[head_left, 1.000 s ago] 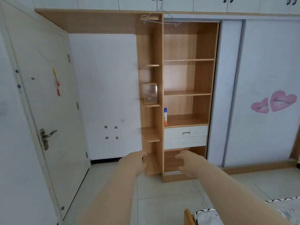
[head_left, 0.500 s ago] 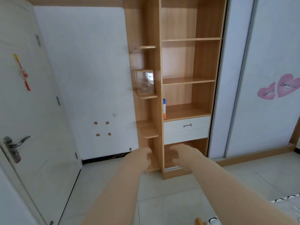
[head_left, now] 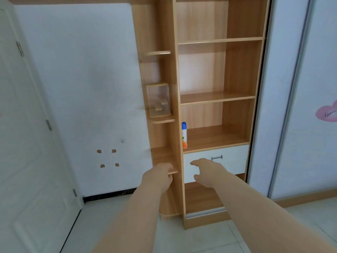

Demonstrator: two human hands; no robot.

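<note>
Head view: nothing is grasped. Fingers of the right hand (head_left: pixel 207 172) are spread loose before the white drawer (head_left: pixel 233 152), its metal handle (head_left: pixel 216 157) just above them. Fingers of the left hand (head_left: pixel 157 177) are loosely curled at the corner shelf (head_left: pixel 163 157) edge.

- One head-worn view, looking forward and slightly down; it faces a wooden shelf unit (head_left: pixel 215 99) straight on
- Close to the unit; its top is cut off; white door (head_left: pixel 27 143) at the left edge, sliding wardrobe panel (head_left: pixel 310 70) at the right

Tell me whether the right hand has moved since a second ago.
Yes: the right hand rose from below the white metal-handled drawer to in front of it.
</note>
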